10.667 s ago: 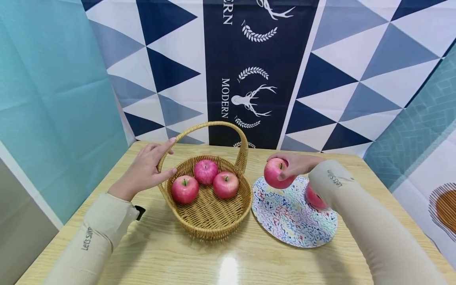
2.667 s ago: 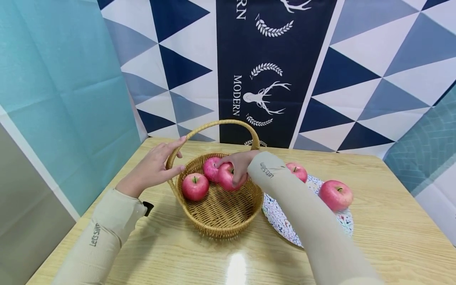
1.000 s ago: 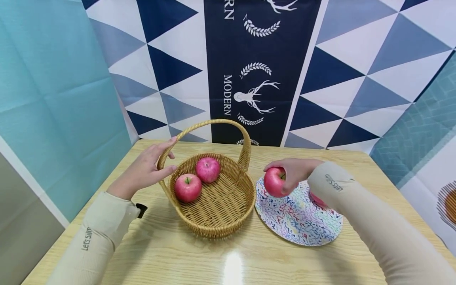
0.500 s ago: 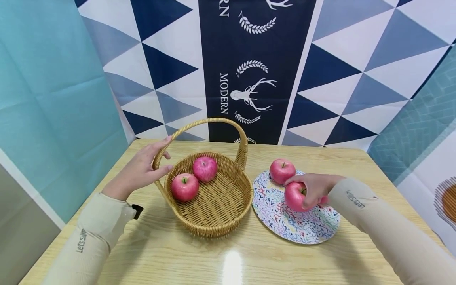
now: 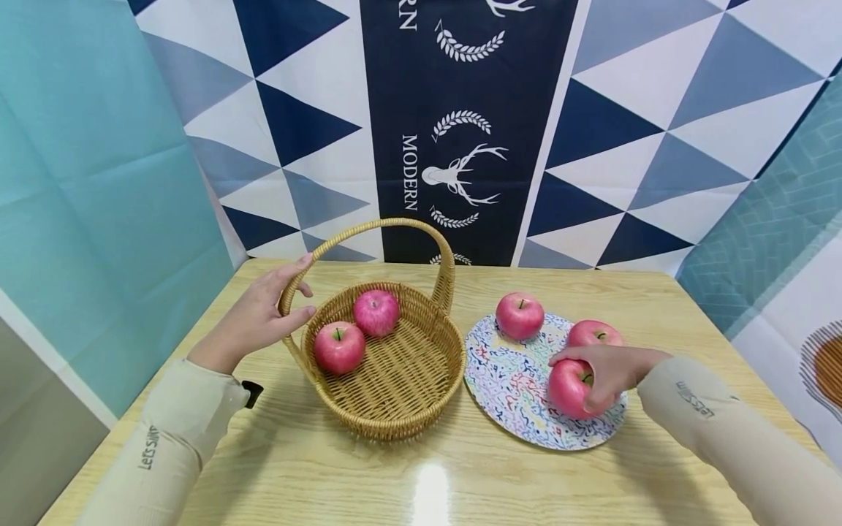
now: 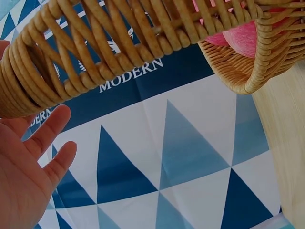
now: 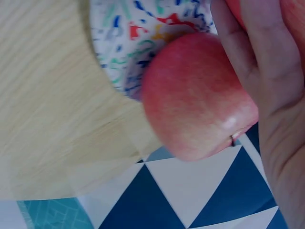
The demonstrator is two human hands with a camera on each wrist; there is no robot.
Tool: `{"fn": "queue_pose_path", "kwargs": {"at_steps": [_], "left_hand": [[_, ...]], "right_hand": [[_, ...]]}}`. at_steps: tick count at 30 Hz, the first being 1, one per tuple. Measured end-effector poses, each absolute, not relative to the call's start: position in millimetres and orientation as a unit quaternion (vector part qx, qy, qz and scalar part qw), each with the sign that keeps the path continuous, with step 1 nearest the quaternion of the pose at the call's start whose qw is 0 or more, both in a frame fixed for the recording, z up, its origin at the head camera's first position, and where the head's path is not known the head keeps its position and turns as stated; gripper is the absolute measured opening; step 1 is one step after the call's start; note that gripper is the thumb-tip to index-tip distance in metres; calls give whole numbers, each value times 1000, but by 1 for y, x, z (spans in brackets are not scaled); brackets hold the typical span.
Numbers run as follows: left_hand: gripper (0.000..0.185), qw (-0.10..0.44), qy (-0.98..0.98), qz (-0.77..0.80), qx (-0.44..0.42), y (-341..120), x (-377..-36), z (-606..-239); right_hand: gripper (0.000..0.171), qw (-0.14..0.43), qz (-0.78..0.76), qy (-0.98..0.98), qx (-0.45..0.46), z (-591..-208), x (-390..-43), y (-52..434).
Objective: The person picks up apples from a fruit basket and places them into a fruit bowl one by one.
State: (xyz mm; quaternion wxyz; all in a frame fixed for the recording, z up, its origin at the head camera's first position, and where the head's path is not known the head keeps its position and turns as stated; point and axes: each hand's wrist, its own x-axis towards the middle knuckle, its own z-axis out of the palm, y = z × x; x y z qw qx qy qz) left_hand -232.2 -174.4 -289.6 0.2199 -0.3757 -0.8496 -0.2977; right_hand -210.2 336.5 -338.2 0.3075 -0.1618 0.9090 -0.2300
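Observation:
My left hand (image 5: 253, 314) holds the side of the wicker basket's arched handle (image 5: 395, 223), the handle lying in the crook between thumb and forefinger. Two of its fingers (image 6: 56, 167) stretch out straight in the left wrist view. Inside the basket (image 5: 384, 424) sit a red apple (image 5: 339, 348) and a pinker apple (image 5: 376, 314), side by side at the left. With its thumb and fingers round it, my right hand (image 5: 615, 372) grips an apple (image 5: 567, 389) at the right front of the speckled round plate (image 5: 506, 409); whether it touches the plate I cannot tell.
Two more apples are on the plate: one at its back (image 5: 520, 315), another (image 5: 592, 333) just behind my right hand. This latter apple (image 7: 198, 98) fills the middle of the right wrist view. A patterned cloth (image 5: 460, 131) hangs behind the wooden table (image 5: 342, 482).
My right hand has set one apple at the plate's back, then moved right and forward to another apple and shifted it toward the plate's right front. The left hand stays at the handle.

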Motion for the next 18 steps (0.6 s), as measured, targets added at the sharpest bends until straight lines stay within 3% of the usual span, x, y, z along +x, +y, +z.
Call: {"fn": "queue_pose_path", "kwargs": {"at_steps": [12, 18], "left_hand": [[79, 237, -843, -285, -390, -177, -233, -289], [82, 238, -841, -289, -391, -177, -235, -291]], "right_hand": [[78, 314, -272, 894, -170, -348, -203, 351], [80, 292, -219, 913, -182, -330, -202, 344]]}}
